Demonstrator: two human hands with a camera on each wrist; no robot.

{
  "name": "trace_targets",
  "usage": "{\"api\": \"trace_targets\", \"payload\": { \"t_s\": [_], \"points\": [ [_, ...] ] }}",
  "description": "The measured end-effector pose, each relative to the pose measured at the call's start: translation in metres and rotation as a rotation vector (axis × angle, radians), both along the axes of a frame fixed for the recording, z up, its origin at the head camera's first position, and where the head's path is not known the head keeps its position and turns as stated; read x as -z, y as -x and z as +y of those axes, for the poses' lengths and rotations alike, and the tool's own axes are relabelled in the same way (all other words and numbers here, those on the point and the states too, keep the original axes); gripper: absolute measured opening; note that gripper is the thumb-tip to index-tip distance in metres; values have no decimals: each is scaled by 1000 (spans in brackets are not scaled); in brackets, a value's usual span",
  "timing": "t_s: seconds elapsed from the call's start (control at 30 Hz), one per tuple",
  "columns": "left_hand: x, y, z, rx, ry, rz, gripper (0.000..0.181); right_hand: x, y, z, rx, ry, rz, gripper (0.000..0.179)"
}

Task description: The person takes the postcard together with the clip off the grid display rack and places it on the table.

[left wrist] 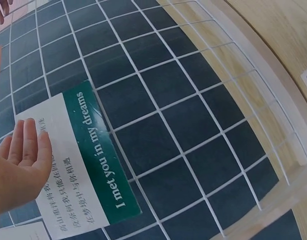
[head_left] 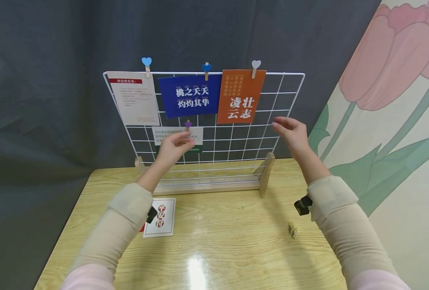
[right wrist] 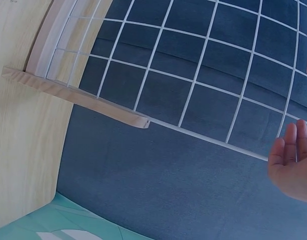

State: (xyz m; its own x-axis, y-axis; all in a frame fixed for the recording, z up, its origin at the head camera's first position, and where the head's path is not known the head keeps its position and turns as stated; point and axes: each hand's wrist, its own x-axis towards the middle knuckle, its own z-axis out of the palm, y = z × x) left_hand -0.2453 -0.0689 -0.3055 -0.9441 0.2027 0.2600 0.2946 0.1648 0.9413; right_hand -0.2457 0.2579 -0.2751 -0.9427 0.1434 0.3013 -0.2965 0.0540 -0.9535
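My left hand [head_left: 174,148] hovers in front of a white and green card [head_left: 197,141] that hangs from the grid under a purple heart clothespin [head_left: 188,125]. In the left wrist view its fingers [left wrist: 29,142] are extended and hold nothing; whether they touch the card is unclear. At the right side of the white wire grid [head_left: 244,141] my right hand [head_left: 293,135] is raised with nothing in it, fingers loosely bent. Along the top hang a white card [head_left: 135,100], a blue card [head_left: 189,110] and an orange card [head_left: 236,90], each under a heart clothespin.
Wooden feet [head_left: 267,175] hold the grid up on the wooden table [head_left: 229,241]. A white card with red round characters [head_left: 167,217] lies at left, partly over something red. Small clothespins [head_left: 292,230] lie at right. A dark curtain [head_left: 200,32] hangs behind.
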Motion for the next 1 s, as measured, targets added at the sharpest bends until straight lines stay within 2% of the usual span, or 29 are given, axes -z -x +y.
{"api": "trace_targets", "payload": {
  "t_s": [0.17,0.4,0.57,0.77,1.0],
  "points": [
    [-3,1,6,8,-18,24,40,-6,-2,-1,8,-26,18,13],
    [-5,5,18,21,-63,57,36,-11,0,-4,3,19,40,18],
    [-7,6,24,16,-77,55,36,-14,2,-7,1,23,60,22],
    [-9,7,31,7,-106,77,35,-17,3,-10,28,3,49,14],
    [-9,9,36,-8,-112,78,35,-20,2,-12,22,6,44,14]
  ]
}}
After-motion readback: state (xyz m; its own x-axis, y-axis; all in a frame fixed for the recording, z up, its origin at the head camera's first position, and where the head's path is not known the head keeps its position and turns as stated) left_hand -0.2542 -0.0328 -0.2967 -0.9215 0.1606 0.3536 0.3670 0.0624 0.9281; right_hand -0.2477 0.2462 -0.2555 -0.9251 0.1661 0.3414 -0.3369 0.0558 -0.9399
